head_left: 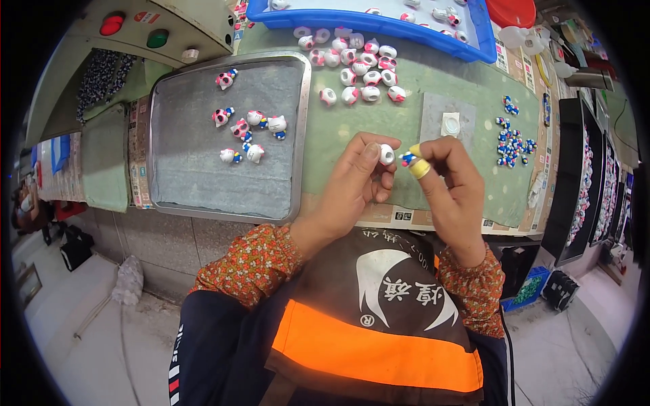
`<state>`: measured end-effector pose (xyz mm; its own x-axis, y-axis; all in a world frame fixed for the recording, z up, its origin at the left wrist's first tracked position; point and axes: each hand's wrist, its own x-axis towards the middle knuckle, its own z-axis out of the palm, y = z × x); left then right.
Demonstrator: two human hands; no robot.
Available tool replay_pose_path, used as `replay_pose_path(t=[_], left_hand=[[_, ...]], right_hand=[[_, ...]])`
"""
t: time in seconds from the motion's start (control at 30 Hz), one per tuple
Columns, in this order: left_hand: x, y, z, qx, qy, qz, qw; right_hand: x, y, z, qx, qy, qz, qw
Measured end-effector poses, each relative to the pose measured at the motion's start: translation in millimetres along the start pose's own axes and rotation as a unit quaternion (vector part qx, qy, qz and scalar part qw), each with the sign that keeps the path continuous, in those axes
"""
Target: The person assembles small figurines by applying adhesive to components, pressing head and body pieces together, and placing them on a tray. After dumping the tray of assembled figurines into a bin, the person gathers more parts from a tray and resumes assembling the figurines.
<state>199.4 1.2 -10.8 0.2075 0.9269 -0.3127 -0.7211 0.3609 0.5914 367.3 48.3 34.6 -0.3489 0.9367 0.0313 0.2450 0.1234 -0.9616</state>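
Two hands meet above the green tabletop (379, 122): the left hand (355, 183) pinches a small white rounded toy head (386, 155), the right hand (450, 179), its grip closed on a tiny blue-and-red toy body (407, 159), should line it up squarely before pressing. Open room lies below; the grey metal tray (203, 169) edges the left, loose white heads (359, 64) crowd beyond.
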Motion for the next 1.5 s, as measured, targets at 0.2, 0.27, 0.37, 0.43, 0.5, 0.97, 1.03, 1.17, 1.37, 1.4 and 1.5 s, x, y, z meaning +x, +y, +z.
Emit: replay_pose_path(t=[0.2, 0.27, 0.37, 0.43, 0.5, 0.97, 1.03, 1.17, 1.37, 1.4, 1.5], left_hand=[[-2.0, -2.9, 6.4, 0.013, 0.016, 0.017, 1.0], [-2.8, -8.8, 7.0, 0.042, 0.019, 0.042, 0.998], [-5.8, -14.0, 2.8, 0.097, 0.027, 0.067, 0.993], [-7.7, -12.9, 2.6, 0.123, 0.031, 0.067, 0.99], [-8.8, -11.0, 2.9, 0.148, 0.031, 0.065, 0.986], [-5.2, -14.6, 10.8, 0.202, 0.097, 0.067, 0.972], [-4.5, -20.0, 8.0, 0.232, 0.092, 0.088, 0.964], [-6.9, -19.8, 7.2, 0.276, 0.096, 0.108, 0.95], [-9.9, 7.7, 5.6, 0.29, 0.094, 0.071, 0.95], [-12.7, 21.4, 7.2, 0.301, 0.096, 0.071, 0.946], [-14.8, 64.1, 1.8, 0.445, 0.163, 0.181, 0.862]], right_hand=[[-4.3, -5.5, 14.0, -0.082, 0.013, -0.047, 0.995], [-7.0, -0.6, 18.7, -0.107, 0.019, -0.073, 0.991], [-14.6, 8.2, 28.6, -0.076, 0.034, -0.056, 0.995], [-17.6, 13.5, 33.2, -0.008, 0.043, -0.018, 0.999], [-19.2, 21.8, 31.8, 0.05, 0.037, 0.001, 0.998], [-22.7, 24.1, 29.6, 0.107, 0.004, 0.064, 0.992], [-25.5, 22.4, 37.9, 0.088, 0.058, 0.039, 0.994], [-27.6, 30.8, 46.2, 0.078, 0.097, -0.011, 0.992], [-17.0, 13.3, 4.3, 0.044, -0.052, 0.133, 0.989], [-14.5, 16.1, -4.3, 0.024, -0.013, 0.098, 0.995], [-3.8, 30.9, -58.0, -0.124, 0.123, 0.058, 0.983]])
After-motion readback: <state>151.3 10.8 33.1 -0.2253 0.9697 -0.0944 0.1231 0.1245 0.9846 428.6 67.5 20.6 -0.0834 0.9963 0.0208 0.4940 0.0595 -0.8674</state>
